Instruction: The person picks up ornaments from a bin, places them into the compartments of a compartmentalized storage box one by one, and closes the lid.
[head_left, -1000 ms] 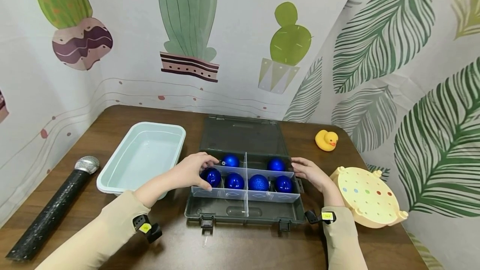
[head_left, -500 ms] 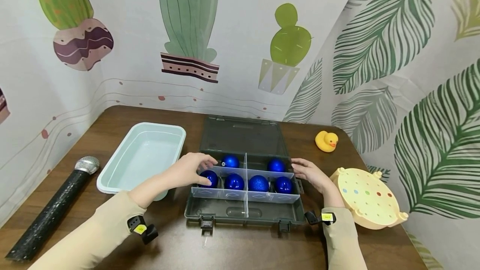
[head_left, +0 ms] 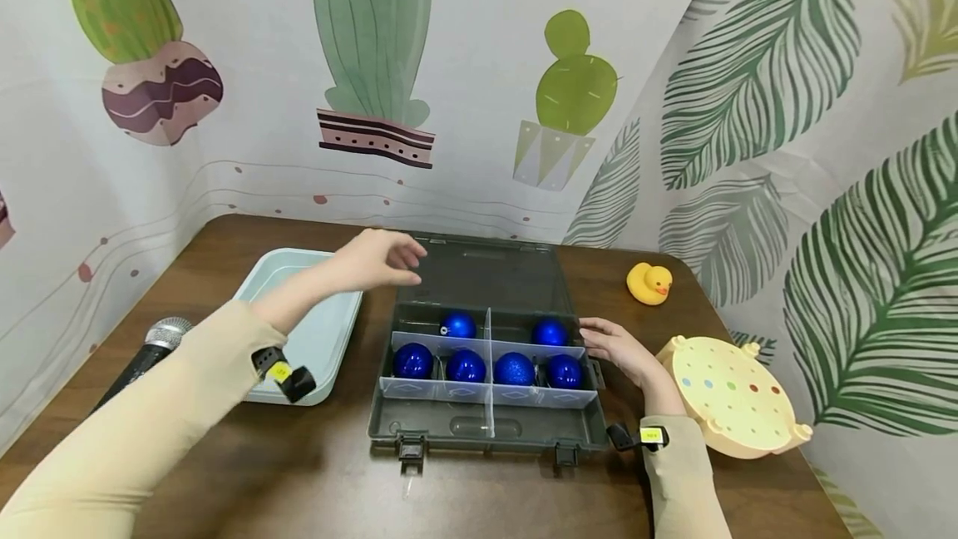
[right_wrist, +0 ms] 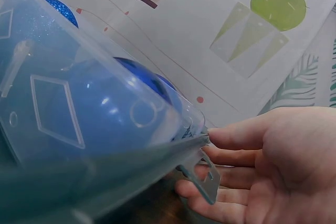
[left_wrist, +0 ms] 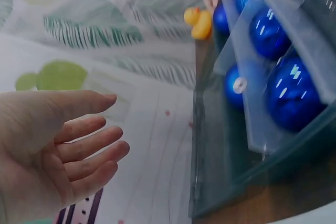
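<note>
six blue balls (head_left: 466,366) are held in the divided box (head_left: 434,421): two in each middle compartment, one in each back one, none seen in the front pair. the lid (head_left: 486,277) is laid open behind. nothing is grasped by the left hand (head_left: 377,260), which is raised near the lid's left side, fingers loosely bent. the box's right side is touched by the right hand (head_left: 617,352), its fingers relaxed rather than clenched. the arranging of the balls is judged to be nearly finished; the next move probably calls for the lid to be gripped and swung over, with the box steadied.
</note>
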`<state>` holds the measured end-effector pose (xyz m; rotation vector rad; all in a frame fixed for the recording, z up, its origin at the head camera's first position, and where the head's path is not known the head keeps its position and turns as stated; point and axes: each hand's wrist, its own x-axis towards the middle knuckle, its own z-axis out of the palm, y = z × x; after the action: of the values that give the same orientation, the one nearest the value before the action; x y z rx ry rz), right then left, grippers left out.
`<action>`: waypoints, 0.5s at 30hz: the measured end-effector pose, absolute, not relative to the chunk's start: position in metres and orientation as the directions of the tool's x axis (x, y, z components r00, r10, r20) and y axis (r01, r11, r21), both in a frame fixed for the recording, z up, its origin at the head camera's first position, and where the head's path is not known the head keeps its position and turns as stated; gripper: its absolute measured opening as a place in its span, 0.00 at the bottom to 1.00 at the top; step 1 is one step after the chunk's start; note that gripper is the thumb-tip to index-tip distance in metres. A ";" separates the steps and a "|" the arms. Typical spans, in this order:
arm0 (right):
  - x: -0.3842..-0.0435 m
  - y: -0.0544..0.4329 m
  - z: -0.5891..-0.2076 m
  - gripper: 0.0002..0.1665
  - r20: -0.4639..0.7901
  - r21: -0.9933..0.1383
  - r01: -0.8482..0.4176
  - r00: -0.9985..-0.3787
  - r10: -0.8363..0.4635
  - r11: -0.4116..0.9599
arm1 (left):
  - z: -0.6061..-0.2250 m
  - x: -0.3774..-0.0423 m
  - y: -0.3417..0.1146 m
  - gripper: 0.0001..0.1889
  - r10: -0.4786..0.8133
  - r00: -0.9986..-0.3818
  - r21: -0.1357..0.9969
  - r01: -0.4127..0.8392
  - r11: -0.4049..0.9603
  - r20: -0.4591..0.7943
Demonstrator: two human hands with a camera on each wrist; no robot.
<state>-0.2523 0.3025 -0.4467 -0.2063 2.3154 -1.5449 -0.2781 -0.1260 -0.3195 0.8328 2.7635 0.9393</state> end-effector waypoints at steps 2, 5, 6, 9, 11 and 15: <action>-0.253 0.303 -0.448 0.31 -0.206 -0.917 0.073 -0.929 -0.308 0.391 | -0.318 -0.292 -0.128 0.22 0.524 -0.850 0.598 0.446 0.666 0.051; -0.254 0.302 -0.449 0.31 -0.204 -0.920 0.075 -0.929 -0.308 0.385 | -0.320 -0.312 -0.132 0.24 0.511 -0.860 0.616 0.400 0.678 -0.004; -0.254 0.302 -0.449 0.31 -0.204 -0.921 0.075 -0.929 -0.309 0.383 | -0.322 -0.319 -0.133 0.25 0.506 -0.862 0.624 0.378 0.684 -0.034; -0.254 0.302 -0.449 0.30 -0.207 -0.920 0.077 -0.928 -0.311 0.384 | -0.328 -0.335 -0.135 0.28 0.508 -0.849 0.640 0.310 0.703 -0.145; -0.254 0.302 -0.449 0.30 -0.207 -0.920 0.077 -0.929 -0.308 0.384 | -0.331 -0.345 -0.136 0.30 0.512 -0.829 0.652 0.262 0.711 -0.225; -0.254 0.302 -0.448 0.30 -0.202 -0.920 0.074 -0.932 -0.301 0.386 | -0.340 -0.363 -0.139 0.34 0.516 -0.795 0.681 0.187 0.708 -0.319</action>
<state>-0.2537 0.3024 -0.4484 -0.1977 2.3138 -1.5617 -0.3628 -0.1391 -0.3405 0.5375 2.4182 0.8887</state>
